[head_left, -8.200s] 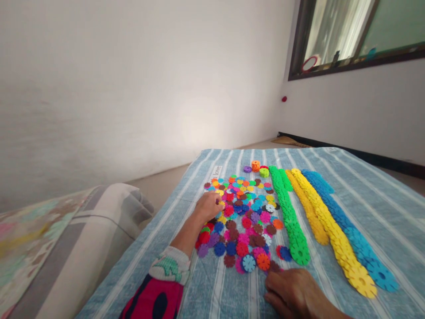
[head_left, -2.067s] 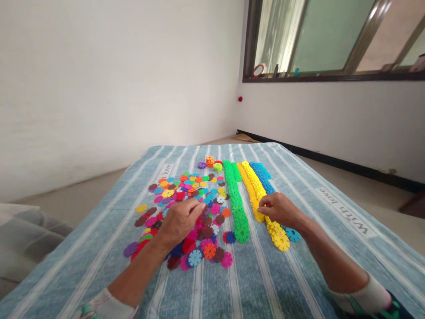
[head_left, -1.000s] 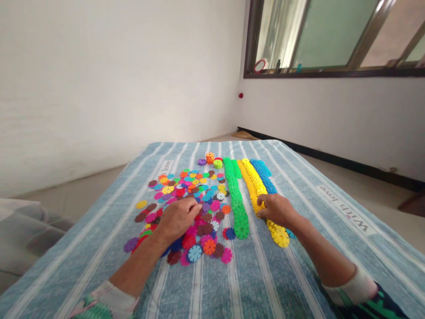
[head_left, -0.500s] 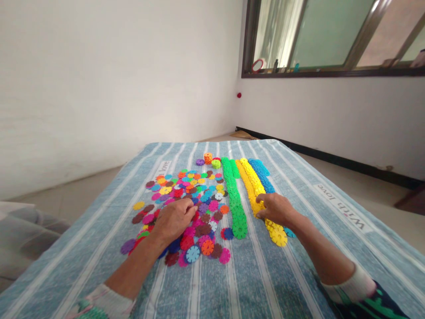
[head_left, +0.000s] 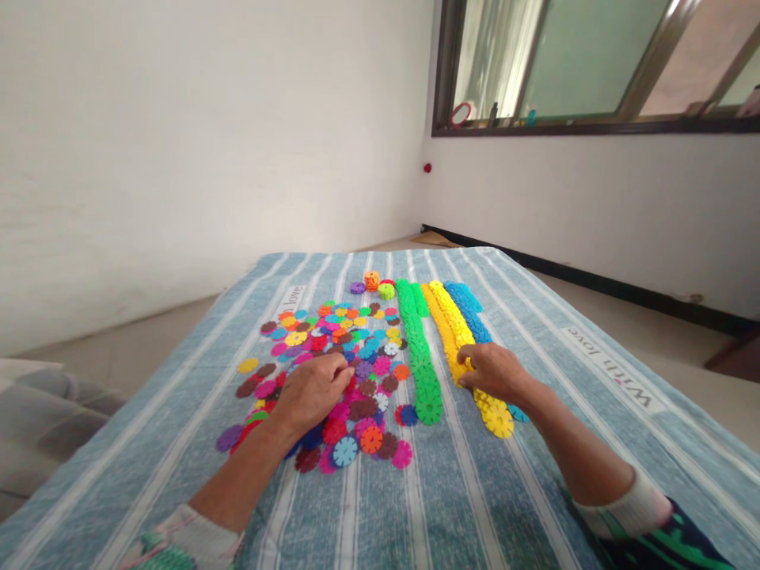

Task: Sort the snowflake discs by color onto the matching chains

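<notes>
My left hand [head_left: 317, 388] rests over a mixed pile of flower-shaped plastic discs [head_left: 363, 410], its fingers curled; what they may hold is hidden. On the right, my right hand [head_left: 490, 370] is at the row of overlapping yellow discs [head_left: 452, 321]. Its thumb and forefinger are apart, with yellow showing between them. Left of that hand runs a row of green discs [head_left: 423, 372]. A row of blue discs [head_left: 466, 305] lies beyond the yellow one, partly covered by my right hand.
Small stacks of orange discs [head_left: 371, 280], purple discs [head_left: 357, 288] and lime discs [head_left: 386, 291] stand at the far end of the pile. Everything lies on a blue striped cloth [head_left: 380, 522] over a table. A wall and a window [head_left: 594, 63] are behind.
Both hands stay in nearly the same places, and the discs look unmoved. The whole view has shifted very slightly.
</notes>
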`<state>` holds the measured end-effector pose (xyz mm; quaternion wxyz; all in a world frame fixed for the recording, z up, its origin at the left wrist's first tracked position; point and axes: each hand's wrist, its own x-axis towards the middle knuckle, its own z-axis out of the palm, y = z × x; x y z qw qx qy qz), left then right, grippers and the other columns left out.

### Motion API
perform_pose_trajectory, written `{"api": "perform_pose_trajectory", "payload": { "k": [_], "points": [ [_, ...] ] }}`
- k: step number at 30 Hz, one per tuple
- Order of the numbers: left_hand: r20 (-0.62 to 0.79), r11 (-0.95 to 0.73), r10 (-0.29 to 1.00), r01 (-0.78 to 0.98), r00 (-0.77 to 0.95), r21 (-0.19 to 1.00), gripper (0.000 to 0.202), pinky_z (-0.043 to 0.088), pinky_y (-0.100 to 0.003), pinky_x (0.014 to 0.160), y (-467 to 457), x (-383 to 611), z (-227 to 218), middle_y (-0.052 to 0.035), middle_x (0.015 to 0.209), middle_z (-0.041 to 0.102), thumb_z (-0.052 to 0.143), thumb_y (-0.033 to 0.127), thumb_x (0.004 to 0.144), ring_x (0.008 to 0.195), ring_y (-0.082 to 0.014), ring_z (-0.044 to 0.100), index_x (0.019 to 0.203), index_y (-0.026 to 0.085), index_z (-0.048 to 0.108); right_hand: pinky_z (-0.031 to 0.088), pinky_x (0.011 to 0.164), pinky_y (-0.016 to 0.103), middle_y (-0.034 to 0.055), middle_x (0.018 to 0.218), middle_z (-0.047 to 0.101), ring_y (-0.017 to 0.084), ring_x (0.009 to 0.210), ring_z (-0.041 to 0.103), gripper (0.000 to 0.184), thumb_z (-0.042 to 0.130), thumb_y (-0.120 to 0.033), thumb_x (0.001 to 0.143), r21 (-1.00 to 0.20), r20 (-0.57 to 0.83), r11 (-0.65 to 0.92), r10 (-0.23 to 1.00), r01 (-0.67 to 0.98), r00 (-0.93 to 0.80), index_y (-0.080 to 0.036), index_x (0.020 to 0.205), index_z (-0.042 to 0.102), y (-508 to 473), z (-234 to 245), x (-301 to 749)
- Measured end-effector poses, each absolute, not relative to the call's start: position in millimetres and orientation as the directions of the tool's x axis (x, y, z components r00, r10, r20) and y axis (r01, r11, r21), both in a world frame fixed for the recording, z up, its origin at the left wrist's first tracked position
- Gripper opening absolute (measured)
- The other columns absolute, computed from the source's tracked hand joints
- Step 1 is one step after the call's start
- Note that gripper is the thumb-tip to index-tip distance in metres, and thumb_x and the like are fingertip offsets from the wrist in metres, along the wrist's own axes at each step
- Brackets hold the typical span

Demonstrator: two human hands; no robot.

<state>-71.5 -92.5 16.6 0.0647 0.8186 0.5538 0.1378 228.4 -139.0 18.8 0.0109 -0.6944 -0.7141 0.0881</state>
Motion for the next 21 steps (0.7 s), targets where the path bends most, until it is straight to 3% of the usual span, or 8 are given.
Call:
{"api": "perform_pose_trajectory", "payload": {
  "k": [10, 15, 21],
  "points": [
    [0.224, -0.383, 0.919, 0.87, 0.324, 0.312, 0.023, 0.033, -0.026, 0.059, -99, -60, 30, -0.0004, 0.064, 0.058, 0.044, 0.032, 0.085, 0.061, -0.0151, 0.052, 0.067, 0.02, 0.053, 0.041, 0.068, 0.029, 0.0067, 0.097, 0.072, 0.026, 0.093, 0.065, 0.038, 0.068, -0.038, 0.075, -0.104, -0.129, 0.036, 0.99, 0.994, -0.049, -0.024, 0.11, 0.066, -141, 22, 224],
    [0.232, -0.562, 0.827, 0.759, 0.512, 0.327, 0.016, 0.039, -0.026, 0.066, -103, -20, 43, -0.0013, 0.072, 0.063, 0.048, 0.025, 0.082, 0.072, -0.0156, 0.057, 0.071, 0.019, 0.058, 0.043, 0.069, 0.029, 0.0079, 0.099, 0.072, 0.027, 0.094, 0.065, 0.035, 0.068, -0.037, 0.075, -0.092, -0.121, 0.036, 0.992, 0.995, -0.047, -0.024, 0.107, 0.067, -140, 21, 223],
    [0.086, -0.692, 0.719, 0.699, 0.689, 0.18, 0.014, 0.044, -0.029, 0.075, -95, 47, 43, -0.0063, 0.086, 0.069, 0.051, 0.024, 0.081, 0.089, -0.0208, 0.062, 0.08, 0.02, 0.065, 0.045, 0.072, 0.031, 0.0092, 0.099, 0.072, 0.028, 0.095, 0.066, 0.034, 0.067, -0.036, 0.077, -0.069, -0.106, 0.039, 0.993, 0.997, -0.046, -0.023, 0.108, 0.067, -141, 21, 221]
  ]
}}
